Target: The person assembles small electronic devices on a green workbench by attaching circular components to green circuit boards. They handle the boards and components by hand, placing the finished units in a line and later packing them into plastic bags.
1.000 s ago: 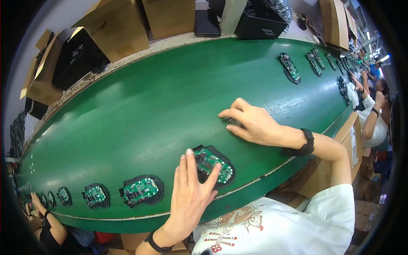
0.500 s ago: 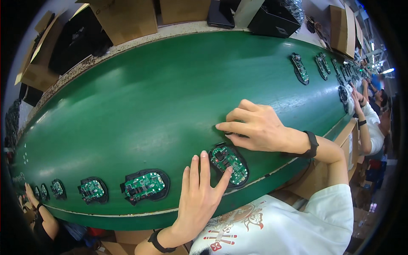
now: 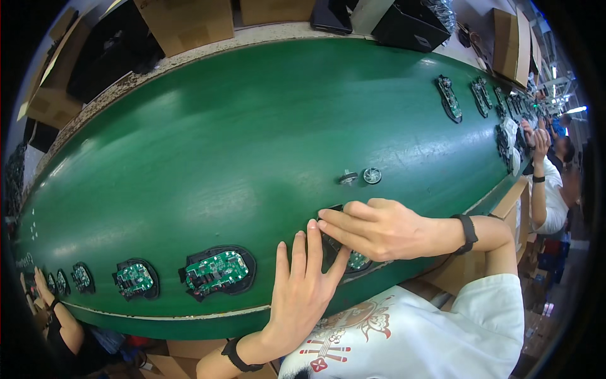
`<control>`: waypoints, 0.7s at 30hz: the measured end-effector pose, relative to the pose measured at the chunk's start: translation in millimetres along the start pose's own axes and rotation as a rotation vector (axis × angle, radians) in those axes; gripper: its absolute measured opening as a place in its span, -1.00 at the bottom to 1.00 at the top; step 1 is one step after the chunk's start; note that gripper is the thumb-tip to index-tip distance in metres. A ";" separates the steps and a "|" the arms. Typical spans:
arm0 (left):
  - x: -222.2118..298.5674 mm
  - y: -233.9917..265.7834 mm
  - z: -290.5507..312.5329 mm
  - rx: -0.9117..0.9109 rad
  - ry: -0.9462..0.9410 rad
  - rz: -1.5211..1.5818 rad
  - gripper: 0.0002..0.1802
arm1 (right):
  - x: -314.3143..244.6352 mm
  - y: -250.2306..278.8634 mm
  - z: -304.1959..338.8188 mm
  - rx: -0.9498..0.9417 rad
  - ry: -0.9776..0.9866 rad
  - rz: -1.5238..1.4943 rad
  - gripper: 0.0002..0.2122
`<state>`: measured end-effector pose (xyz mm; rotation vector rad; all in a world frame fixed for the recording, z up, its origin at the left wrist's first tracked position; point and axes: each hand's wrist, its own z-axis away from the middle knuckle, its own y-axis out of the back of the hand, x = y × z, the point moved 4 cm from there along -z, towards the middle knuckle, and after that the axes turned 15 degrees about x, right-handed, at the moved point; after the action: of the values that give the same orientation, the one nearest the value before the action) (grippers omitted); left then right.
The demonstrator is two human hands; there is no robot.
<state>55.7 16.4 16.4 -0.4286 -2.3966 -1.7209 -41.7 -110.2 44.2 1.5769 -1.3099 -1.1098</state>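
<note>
A black housing with a green circuit board lies at the near edge of the green belt, mostly covered by my hands. My left hand is open, fingers stretched out flat. Its index fingertip and thumb are at the housing's left side. From the right, my right hand reaches over the housing, fingers bent and close together at its far end. Whatever they grip is hidden beneath them. Just beyond that hand, two small wheels, a dark-rimmed one and a spoked one, sit on the belt.
Several similar board-and-housing units, such as this one, line the belt's near edge to the left. More boards lie far right. Cardboard boxes and a black box stand along the far side. Co-workers' hands show at both ends.
My right hand has come nearer, from the belt beyond onto the housing, uncovering the two wheels. My left hand has stayed nearly in place beside the housing.
</note>
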 end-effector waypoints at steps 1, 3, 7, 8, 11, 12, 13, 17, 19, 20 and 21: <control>0.3 -0.6 0.1 0.001 -0.003 -0.003 -0.43 | -2.4 -0.8 0.8 0.015 0.001 0.032 -0.53; 1.1 -1.6 -0.2 0.002 -0.011 -0.008 -0.43 | -5.4 -0.9 2.4 0.044 0.003 0.097 -0.52; 1.3 0.5 -3.1 -0.002 -0.015 -0.005 -0.45 | 1.2 9.3 0.6 0.138 -0.153 -0.019 -0.54; 1.4 1.4 -5.0 -0.008 -0.015 0.000 -0.46 | 2.5 15.5 0.2 0.128 -0.210 -0.045 -0.54; 2.4 1.2 -8.2 0.012 -0.030 -0.039 -0.41 | 4.7 17.9 5.2 0.150 -0.287 -0.079 -0.54; 2.7 1.4 -8.8 0.024 -0.038 -0.062 -0.38 | 5.7 14.0 8.2 0.160 -0.288 -0.091 -0.55; 2.4 1.3 -8.7 0.004 -0.045 -0.051 -0.41 | 6.7 11.6 9.8 0.172 -0.289 -0.104 -0.56; 0.6 0.0 -11.3 -0.053 -0.072 -0.006 -0.48 | 6.9 14.6 7.8 0.138 -0.287 -0.063 -0.57; -0.5 -2.8 -13.1 -0.061 -0.079 0.018 -0.48 | 3.8 13.8 7.8 0.121 -0.295 -0.019 -0.58; -0.9 -1.0 -13.4 -0.058 -0.074 0.024 -0.48 | 2.5 13.0 6.0 0.097 -0.275 -0.025 -0.59; -1.1 0.6 -13.7 -0.054 -0.070 0.029 -0.48 | 1.6 11.9 4.0 0.073 -0.255 -0.031 -0.59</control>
<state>56.4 3.5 21.1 -0.5366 -2.3827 -1.7908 -48.9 -113.8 54.0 1.5506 -1.5121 -1.3298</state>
